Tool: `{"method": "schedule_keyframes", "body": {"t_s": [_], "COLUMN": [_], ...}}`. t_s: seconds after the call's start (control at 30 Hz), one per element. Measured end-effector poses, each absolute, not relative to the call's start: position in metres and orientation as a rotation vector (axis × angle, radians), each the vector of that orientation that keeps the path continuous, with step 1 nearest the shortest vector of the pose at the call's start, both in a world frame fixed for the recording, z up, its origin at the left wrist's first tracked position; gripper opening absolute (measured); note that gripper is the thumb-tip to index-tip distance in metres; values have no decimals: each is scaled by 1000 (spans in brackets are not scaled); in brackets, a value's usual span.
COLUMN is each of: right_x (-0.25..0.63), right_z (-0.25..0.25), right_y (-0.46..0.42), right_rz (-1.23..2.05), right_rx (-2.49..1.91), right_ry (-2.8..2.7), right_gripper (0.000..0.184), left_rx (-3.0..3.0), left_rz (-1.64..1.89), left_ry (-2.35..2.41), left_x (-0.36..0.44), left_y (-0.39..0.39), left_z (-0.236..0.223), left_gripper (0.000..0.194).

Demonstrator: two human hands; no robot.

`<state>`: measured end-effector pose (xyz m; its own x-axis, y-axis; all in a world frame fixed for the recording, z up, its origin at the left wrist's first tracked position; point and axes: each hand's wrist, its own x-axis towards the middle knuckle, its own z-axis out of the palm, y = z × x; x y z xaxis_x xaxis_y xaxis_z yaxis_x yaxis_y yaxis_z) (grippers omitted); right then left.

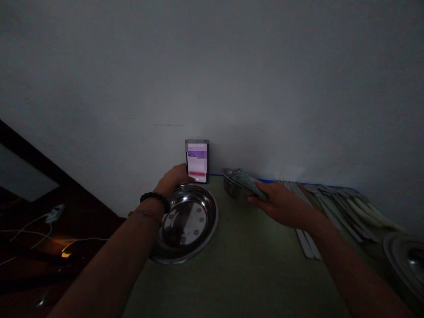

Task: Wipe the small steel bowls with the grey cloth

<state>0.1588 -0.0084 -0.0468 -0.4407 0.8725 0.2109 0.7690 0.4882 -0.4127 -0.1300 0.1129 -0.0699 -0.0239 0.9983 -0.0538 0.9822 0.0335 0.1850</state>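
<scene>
A phone (198, 163) with a lit pink and purple screen stands upright against the wall. My left hand (174, 176) is at its lower left corner, with fingers by the edge and the thumb near the bottom of the screen. Just below that hand lies a wide, shiny metal basin (188, 221), partly covered by my left wrist. On the right, my right hand (274, 198) grips a small metal bowl (233, 187) at its rim, together with a grey-green patterned cloth (250, 182). The bowl looks tilted and slightly blurred.
Several long flat utensils (308, 245) and pale stalk-like things (367, 212) lie at the right of the greenish table (251, 274). Metal plates or lids (406, 260) sit at the far right. White cables (29, 232) run at the left, below the table edge. The wall (212, 75) rises behind.
</scene>
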Motion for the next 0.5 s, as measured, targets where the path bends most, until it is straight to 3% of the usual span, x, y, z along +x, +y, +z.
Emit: {"method": "schedule_keyframes", "body": {"t_s": [0.23,0.5], "right_x": [160,175], "right_z": [-42,-28], "right_y": [-12,-23], "right_rz": [277,219], "right_rx": [-1371,-1384], "right_ry": [-2156,-1975], "right_gripper": [26,30], "left_rx": [2119,2283], "left_rz": [63,410], "left_ry": [2313,1955], "left_x": [-108,-42], "left_y": [90,48], "left_z": [-34,-1], "left_gripper": [43,32]}}
